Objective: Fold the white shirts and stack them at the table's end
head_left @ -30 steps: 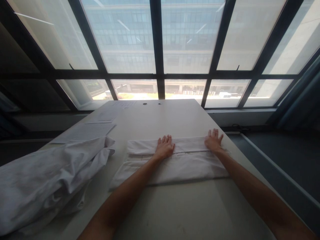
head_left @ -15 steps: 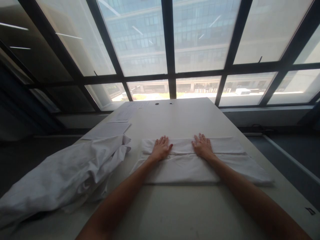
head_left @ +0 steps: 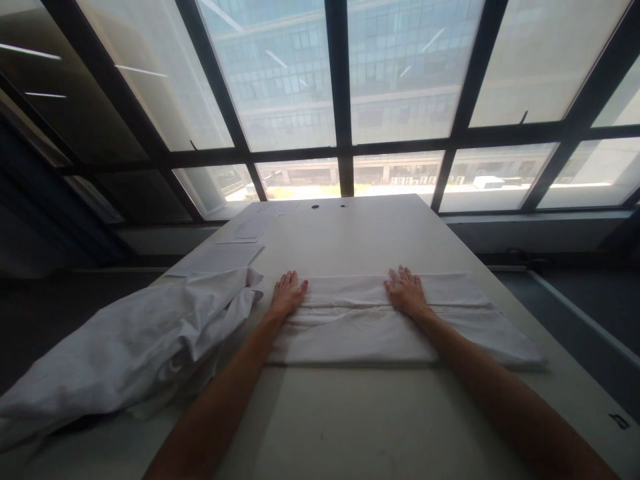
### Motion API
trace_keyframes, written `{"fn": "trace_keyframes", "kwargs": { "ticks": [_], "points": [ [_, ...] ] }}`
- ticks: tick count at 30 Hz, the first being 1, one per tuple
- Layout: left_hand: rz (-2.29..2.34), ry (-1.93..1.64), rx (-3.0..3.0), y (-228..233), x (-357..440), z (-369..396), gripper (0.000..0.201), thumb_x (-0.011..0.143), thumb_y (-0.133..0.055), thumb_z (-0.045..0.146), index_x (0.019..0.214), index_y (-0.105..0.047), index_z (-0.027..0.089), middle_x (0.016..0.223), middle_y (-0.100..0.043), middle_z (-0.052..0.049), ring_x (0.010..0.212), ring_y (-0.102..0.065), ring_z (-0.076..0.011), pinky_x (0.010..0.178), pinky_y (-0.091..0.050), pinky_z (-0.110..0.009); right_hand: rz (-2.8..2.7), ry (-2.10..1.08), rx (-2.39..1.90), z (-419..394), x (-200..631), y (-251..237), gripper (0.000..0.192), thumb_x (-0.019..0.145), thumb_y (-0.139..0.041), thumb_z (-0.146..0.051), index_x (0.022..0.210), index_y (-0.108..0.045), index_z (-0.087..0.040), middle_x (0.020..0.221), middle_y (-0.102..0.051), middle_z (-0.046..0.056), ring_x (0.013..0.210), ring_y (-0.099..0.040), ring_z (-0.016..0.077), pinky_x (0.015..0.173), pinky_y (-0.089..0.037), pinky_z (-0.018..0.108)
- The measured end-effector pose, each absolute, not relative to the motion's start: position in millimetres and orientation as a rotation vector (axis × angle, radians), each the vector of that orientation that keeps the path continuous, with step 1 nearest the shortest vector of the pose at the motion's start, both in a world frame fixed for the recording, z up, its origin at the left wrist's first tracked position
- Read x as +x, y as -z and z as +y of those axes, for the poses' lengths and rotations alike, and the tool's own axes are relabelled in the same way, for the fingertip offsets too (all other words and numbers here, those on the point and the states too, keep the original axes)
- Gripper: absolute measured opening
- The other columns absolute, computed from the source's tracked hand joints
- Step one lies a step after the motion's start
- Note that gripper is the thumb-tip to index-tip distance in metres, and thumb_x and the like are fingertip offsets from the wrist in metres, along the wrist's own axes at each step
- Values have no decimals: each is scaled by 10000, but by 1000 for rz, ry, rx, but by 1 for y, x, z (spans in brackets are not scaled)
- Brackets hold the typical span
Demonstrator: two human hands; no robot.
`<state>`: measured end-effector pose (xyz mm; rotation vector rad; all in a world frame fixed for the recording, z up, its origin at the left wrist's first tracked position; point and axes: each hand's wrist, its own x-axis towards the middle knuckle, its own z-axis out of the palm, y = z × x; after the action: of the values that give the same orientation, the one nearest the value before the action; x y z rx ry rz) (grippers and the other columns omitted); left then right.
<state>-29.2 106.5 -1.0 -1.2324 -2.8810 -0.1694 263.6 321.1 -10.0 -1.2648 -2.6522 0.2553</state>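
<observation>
A folded white cloth lies flat across the table in front of me, its two long edges meeting along a seam near the middle. My left hand rests palm down on the cloth's left end, fingers stretched out. On the far strip, right of centre, my right hand also lies flat with its fingers extended. Neither hand grips anything. Small wrinkles run along the seam between the hands. What kind of item the folded cloth is, I cannot tell.
A crumpled heap of white fabric covers the table's left side. Beyond it lie sheets of paper. The white table reaches to a large window with dark frames. A small dark object sits near the right edge.
My left hand has slid left along the cloth to its left end. My right hand stays in nearly the same place, and the cloth lies as before.
</observation>
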Motion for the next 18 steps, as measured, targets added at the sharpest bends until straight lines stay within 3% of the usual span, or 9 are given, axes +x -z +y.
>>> {"fn": "trace_keyframes", "kwargs": {
  "ticks": [4,7,12,18],
  "points": [
    [-2891,189,-1206,-1,-34,101,665,1048,-250,475,1568,-316,66,1640,-290,-190,1529,-250,-308,1224,-234,-488,-2654,-255,-1251,321,265,7,587,1040,-317,-425,1549,-409,-147,1644,-293,181,1527,-218,304,1209,-169,511],
    [-2898,153,-1172,-10,-30,102,692,1044,-257,500,1569,-317,55,1638,-284,-210,1517,-269,-346,1211,-242,-537,-2637,-275,-1197,321,266,4,569,1042,-320,-388,1547,-411,-143,1638,-314,165,1525,-231,280,1213,-183,481],
    [-2570,94,-1386,-30,12,108,639,1052,-265,496,1524,-447,107,1615,-352,-187,1509,-279,-365,1227,-184,-551,-2659,-302,-1102,320,269,0,538,1052,-298,-359,1536,-433,-168,1648,-304,138,1534,-212,255,1220,-175,465],
    [-2514,163,-1770,-13,74,119,688,1048,-235,572,1607,-287,174,1661,-263,-135,1547,-197,-307,1223,-216,-547,-2705,-312,-1028,294,266,-12,542,1067,-261,-369,1532,-443,-160,1657,-279,145,1543,-176,290,1218,-156,526]
  ]
}}
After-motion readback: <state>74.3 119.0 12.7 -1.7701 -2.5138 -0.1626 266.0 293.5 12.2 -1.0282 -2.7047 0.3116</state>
